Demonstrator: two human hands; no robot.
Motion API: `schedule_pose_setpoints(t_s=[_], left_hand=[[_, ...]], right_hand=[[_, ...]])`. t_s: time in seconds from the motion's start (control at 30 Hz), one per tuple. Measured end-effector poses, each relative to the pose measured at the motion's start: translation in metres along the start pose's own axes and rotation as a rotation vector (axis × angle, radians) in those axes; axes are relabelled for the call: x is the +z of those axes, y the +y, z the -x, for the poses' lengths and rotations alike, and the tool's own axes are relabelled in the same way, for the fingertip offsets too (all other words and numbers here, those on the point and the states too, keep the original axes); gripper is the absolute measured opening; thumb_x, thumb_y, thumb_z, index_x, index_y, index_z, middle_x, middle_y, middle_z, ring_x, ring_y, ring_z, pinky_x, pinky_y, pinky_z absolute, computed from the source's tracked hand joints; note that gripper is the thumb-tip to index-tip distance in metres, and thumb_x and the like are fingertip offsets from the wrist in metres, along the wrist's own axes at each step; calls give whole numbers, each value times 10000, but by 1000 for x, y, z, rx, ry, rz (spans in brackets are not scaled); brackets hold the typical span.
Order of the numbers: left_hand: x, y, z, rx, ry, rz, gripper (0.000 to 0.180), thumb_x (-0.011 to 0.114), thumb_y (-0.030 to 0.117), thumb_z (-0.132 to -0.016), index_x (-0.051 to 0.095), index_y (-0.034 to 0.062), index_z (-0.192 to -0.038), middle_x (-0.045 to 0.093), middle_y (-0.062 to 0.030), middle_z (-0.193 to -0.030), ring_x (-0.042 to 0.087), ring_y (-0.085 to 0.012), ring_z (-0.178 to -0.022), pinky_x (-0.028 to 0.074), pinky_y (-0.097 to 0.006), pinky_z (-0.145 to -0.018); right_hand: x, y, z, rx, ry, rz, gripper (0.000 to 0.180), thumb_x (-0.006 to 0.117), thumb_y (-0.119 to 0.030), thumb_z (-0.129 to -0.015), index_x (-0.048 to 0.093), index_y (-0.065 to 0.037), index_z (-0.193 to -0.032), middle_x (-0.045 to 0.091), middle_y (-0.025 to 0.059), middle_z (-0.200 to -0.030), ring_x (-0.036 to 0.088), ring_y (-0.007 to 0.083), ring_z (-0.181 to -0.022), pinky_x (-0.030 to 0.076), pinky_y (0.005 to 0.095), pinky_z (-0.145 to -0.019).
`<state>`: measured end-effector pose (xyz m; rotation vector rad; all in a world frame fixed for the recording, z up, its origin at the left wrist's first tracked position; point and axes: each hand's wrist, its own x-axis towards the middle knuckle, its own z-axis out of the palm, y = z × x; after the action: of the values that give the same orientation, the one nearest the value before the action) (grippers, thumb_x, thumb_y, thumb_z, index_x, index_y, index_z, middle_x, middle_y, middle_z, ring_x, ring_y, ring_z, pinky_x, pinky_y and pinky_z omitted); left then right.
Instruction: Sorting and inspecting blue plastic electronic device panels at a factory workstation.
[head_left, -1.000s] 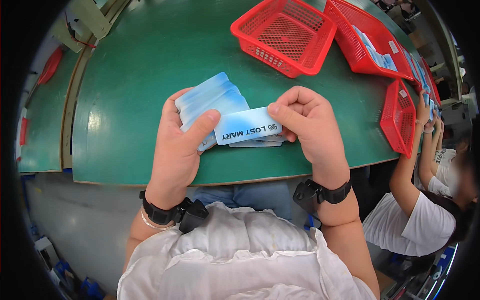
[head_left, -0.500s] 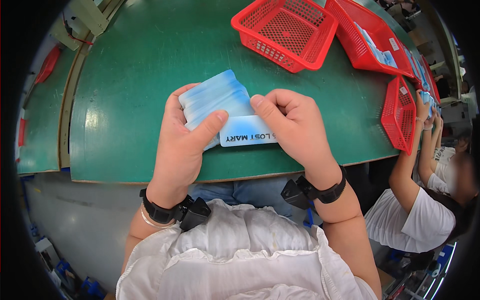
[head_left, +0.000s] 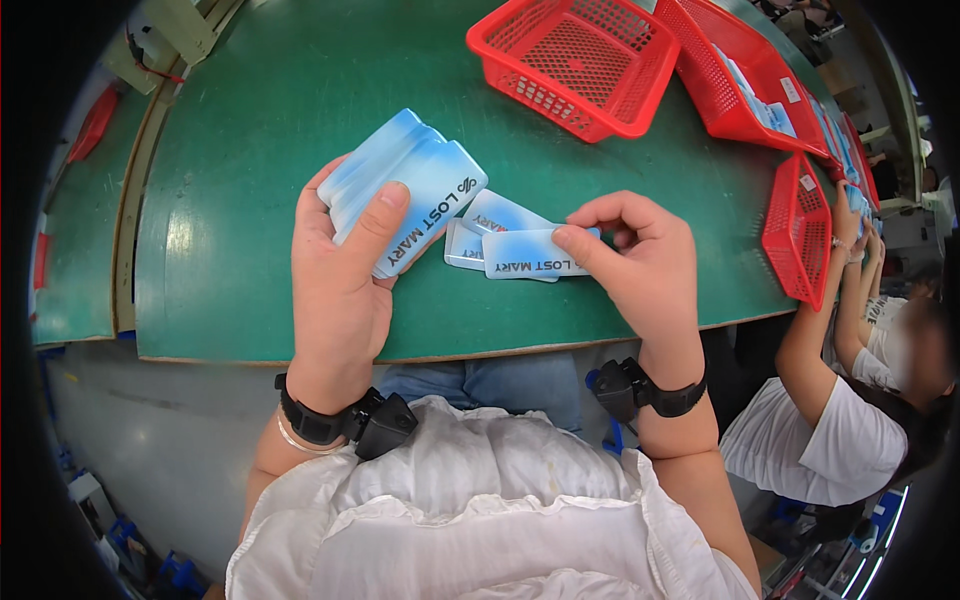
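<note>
A fanned stack of blue-and-white printed cards (head_left: 432, 190) is gripped in my left hand (head_left: 345, 250), its thumb pressed across the top card. To the right, my right hand (head_left: 640, 250) pinches one card (head_left: 525, 256) of the same kind at its right end, between thumb and fingers. Under and behind that card, a couple more cards (head_left: 495, 212) lie overlapping on the green table (head_left: 250, 200). The cards in the left hand are tilted, with their lower ends hidden by the palm.
An open red basket (head_left: 575, 65) stands at the far side. Right of it, another red basket (head_left: 735, 80) holds blue-and-white pieces, and a smaller red basket (head_left: 797, 230) sits near the table's right edge. A person in a white shirt (head_left: 815, 430) works at the right.
My hands have moved apart: the left went up and left with the stack, the right shifted right with its card. Loose cards now show on the table between them.
</note>
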<state>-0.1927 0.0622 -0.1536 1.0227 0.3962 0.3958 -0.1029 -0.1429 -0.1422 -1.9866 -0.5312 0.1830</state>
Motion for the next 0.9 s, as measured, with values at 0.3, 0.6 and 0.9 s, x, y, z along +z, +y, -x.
schedule_pose_setpoints(t_s=[0.3, 0.6, 0.9], left_hand=[[-3, -5, 0, -37, -110, -61, 597, 753, 75, -826, 391, -21, -1290, 552, -140, -1177, 593, -220, -1074, 544, -352, -874], [0, -2, -2, -93, -118, 28, 548, 711, 222, -890, 408, -16, -1279, 573, -134, -1138, 635, -196, -975, 564, -327, -795], [-2, 1, -2, -11, 20, 34, 535, 700, 239, -897, 404, -18, -1261, 582, -143, -1144, 654, -231, -989, 590, -359, -805]], right_hand=[[22, -15, -4, -200, 88, 24, 228, 786, -134, -738, 700, -59, -935, 672, 48, -779, 572, 186, -773, 478, 310, -659], [17, -13, -10, 178, -85, -533, 185, 734, -81, -826, 690, 16, -978, 661, 8, -780, 537, 18, -647, 439, 177, -578], [1, -8, 7, 158, 15, -498, 199, 719, -48, -811, 700, 3, -1002, 665, 23, -772, 566, 70, -692, 453, 216, -644]])
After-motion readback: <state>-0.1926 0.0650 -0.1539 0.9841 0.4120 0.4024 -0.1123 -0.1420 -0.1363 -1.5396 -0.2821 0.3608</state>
